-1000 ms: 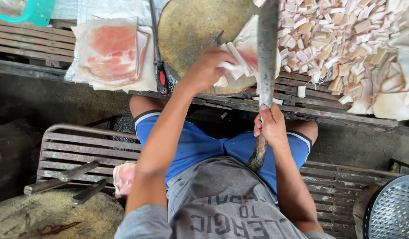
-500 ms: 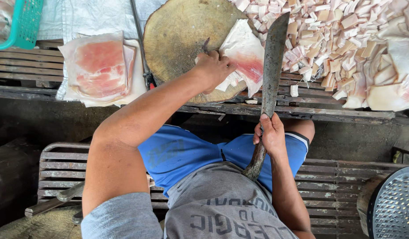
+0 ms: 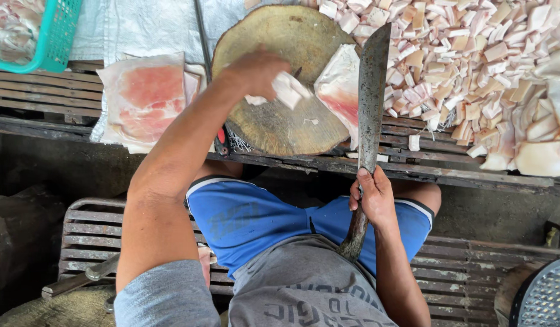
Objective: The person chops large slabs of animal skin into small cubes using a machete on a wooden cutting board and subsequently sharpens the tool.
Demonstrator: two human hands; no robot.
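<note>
So, here's the scene from nearest to farthest:

Right hand: wrapped tight around the handle of a big cleaver, down by the lap. The long dark blade points up and away, and its far end lies over the right edge of the chopping block.

Left hand: reaching out over the block, fingers closed on a small pale chunk of meat. It's a bit blurry, so I can't tell how firm the grip is. The hands are well apart, one at the knees and one out on the block.

Chopping block: round slice of tree trunk sitting on a slatted wooden bench. Mostly bare wood on top right now, a few scraps.

Slab on block: one pink-and-white slab of fatty meat lies at the block's right side, just left of the blade, whole as far as I can see.

Done pile: a huge heap of small pale cubes to the right of the block, so I'd say a good deal of the cutting is finished.

Left to do: the slab on the block, plus a flat stack of pink slabs left of the block, apparently uncut.

Farthest: a teal basket in the top left corner, with more pale pieces inside, hard to make out.
</note>
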